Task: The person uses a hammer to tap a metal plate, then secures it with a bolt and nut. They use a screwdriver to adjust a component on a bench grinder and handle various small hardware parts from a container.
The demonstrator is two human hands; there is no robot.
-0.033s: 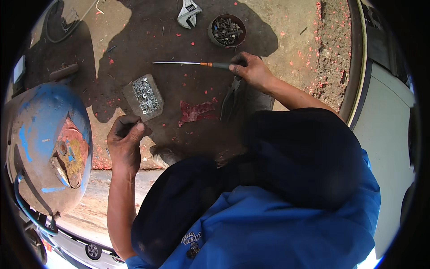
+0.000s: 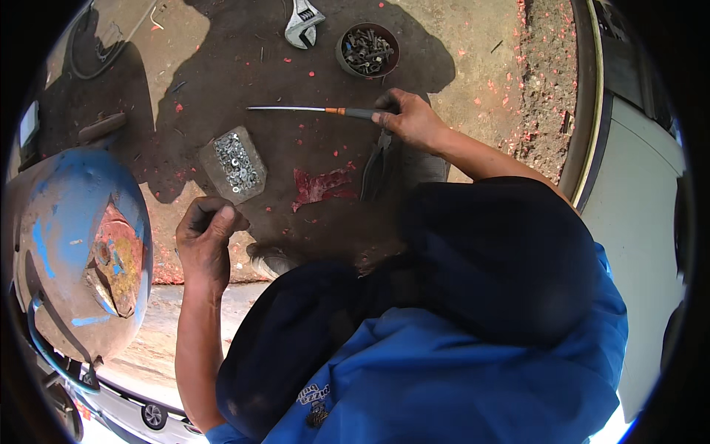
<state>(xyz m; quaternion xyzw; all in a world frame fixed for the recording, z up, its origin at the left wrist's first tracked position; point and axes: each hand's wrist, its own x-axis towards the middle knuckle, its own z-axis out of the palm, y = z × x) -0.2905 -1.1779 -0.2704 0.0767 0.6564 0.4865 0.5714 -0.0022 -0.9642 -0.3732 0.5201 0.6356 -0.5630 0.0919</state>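
– Is any writing seen?
– Pale lettering (image 2: 313, 396) is printed on the blue shirt (image 2: 458, 370), with a small dark figure just below it.

– How many tools can be counted?
– Three: one screwdriver (image 2: 336, 111), one pair of pliers (image 2: 376, 169) and one adjustable wrench (image 2: 303, 26).

– Where is the screwdriver?
– It is held above the ground by the right hand (image 2: 408, 118), with the shaft pointed to the left. The end of the dark handle is pinched between the thumb and the curled fingers; an orange band is seen nearer the shaft.

– And the left hand (image 2: 205, 228)?
– It is raised near the tray (image 2: 209, 159), with the fingers bent inward and the thumb laid close to the forefinger. Whether anything small is gripped there cannot be told.

– What is held in the containers, and how many are there?
– Two are counted. The tray is filled with washers and nuts (image 2: 238, 164), too many to be counted; the round bowl (image 2: 396, 53), beside the wrench, is filled with dark bolts (image 2: 366, 50), likewise uncountable.

– What else is seen?
– One torn red scrap (image 2: 320, 185) is seen between the tray and the pliers, and one scuffed blue tank (image 2: 52, 192) is placed at the far left.
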